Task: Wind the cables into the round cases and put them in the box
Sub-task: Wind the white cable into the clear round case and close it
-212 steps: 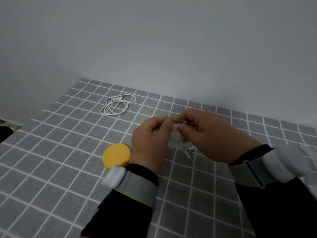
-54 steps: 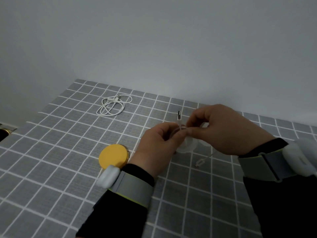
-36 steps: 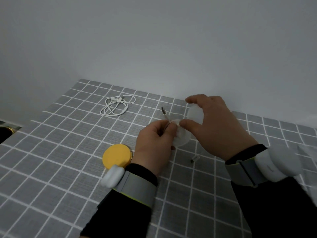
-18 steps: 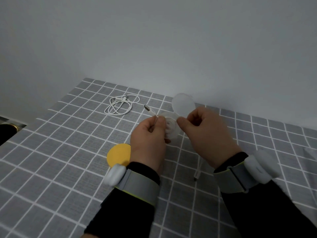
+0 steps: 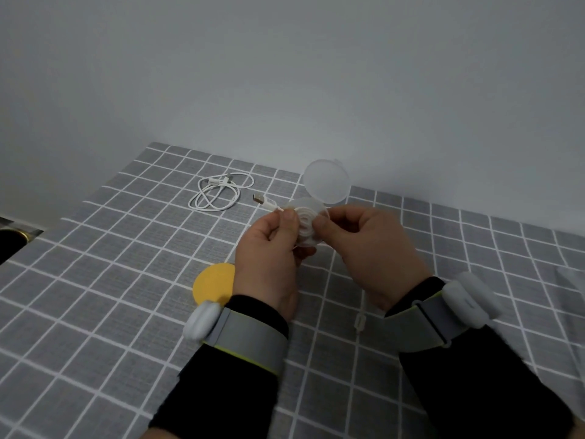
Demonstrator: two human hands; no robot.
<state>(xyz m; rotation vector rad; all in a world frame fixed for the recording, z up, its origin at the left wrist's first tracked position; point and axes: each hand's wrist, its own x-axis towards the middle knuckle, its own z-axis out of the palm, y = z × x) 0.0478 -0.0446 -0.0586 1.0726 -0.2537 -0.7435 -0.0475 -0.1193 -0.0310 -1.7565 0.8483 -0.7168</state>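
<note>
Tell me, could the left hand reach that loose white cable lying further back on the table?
Probably yes: nothing lies between the left hand and the loose cable. But that hand pinches the other cable at the clear case, so it would have to let go first.

Clear round case (image 5: 308, 236) is held up between the left hand (image 5: 269, 258) and right hand (image 5: 370, 251), lid (image 5: 326, 181) flipped open behind it. A white cable (image 5: 304, 220) is coiled inside, its USB plug (image 5: 259, 198) poking out left. Second cable (image 5: 218, 194) lies loosely looped farther back; yellow case (image 5: 213, 282) lies flat, partly hidden.
</note>
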